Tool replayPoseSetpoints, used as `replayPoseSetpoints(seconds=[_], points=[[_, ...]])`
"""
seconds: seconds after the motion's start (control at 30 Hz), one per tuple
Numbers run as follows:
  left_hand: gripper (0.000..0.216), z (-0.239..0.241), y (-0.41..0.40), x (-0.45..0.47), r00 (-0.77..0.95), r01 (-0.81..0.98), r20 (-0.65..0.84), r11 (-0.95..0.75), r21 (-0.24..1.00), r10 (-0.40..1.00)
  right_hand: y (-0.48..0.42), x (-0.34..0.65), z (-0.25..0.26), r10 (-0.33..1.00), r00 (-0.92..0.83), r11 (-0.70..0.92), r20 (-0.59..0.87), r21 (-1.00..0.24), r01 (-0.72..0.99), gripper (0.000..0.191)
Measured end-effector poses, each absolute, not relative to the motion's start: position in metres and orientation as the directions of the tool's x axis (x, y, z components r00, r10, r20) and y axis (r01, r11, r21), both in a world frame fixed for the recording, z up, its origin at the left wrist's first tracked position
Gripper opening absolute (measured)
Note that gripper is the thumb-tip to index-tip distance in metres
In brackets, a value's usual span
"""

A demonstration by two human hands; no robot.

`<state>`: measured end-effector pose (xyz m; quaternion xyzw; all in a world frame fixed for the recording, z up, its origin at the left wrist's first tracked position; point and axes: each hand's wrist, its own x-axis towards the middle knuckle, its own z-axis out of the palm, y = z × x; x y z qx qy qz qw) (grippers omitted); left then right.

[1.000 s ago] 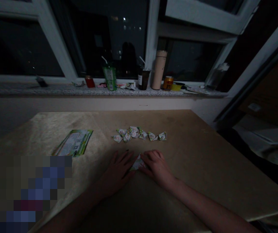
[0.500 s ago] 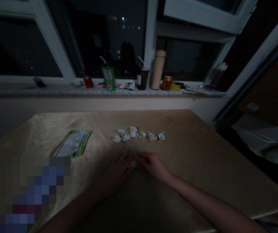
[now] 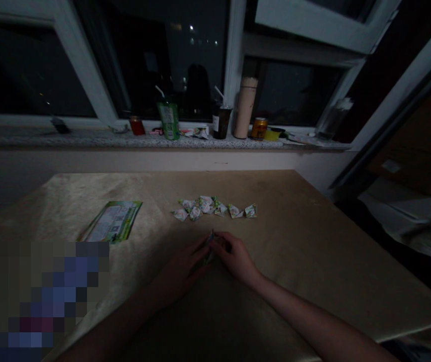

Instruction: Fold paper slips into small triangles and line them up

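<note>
Between my two hands stands a small folded printed wrapper [image 3: 210, 253], white and green, tipped up on its edge above the table. My right hand [image 3: 237, 255] pinches it from the right with thumb and fingers. From the left, the fingers of my left hand [image 3: 183, 267] close against its other side; poor light hides the exact grip. Just beyond my hands lies a loose row of several similar folded wrappers [image 3: 207, 203], some touching. Farther left, flat green and white printed packets [image 3: 115, 221] lie stacked on the table.
A tan cloth covers the table [image 3: 302, 226]. On the granite windowsill [image 3: 193, 143] behind it stand a green cup [image 3: 168, 119] with a straw, a dark cup [image 3: 220, 123], a tall pink flask [image 3: 245, 108], an orange can [image 3: 259, 128] and a red jar [image 3: 136, 125]. A blurred-out patch covers the lower left.
The wrapper, lower and flatter before, now stands tipped up between my hands. My left fingers have moved from lying spread over the table to closing against it.
</note>
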<state>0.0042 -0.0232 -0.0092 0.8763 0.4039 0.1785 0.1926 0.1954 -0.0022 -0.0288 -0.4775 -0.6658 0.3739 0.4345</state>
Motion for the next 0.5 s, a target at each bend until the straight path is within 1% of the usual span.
replayPoseSetpoints(seconds=[0.13,0.2,0.37,0.5], points=[[0.054,-0.007,-0.026,0.002,0.599,0.594,0.149,-0.561,0.577,0.787,0.000,0.197,-0.028,0.956,-0.196,0.263,0.220,-0.936,0.233,0.029],[0.054,-0.008,-0.027,0.000,0.581,0.560,0.158,-0.534,0.634,0.798,0.000,0.198,-0.026,0.955,-0.218,0.241,0.199,-0.952,0.188,0.030],[0.037,-0.005,-0.026,0.004,0.476,0.530,0.185,-0.448,0.720,0.860,-0.002,0.199,-0.021,0.960,-0.247,0.169,0.130,-0.975,0.145,0.035],[0.029,0.002,-0.024,0.011,0.358,0.571,0.124,-0.322,0.755,0.925,-0.003,0.198,-0.019,0.957,-0.281,0.126,0.075,-0.977,0.171,0.034]])
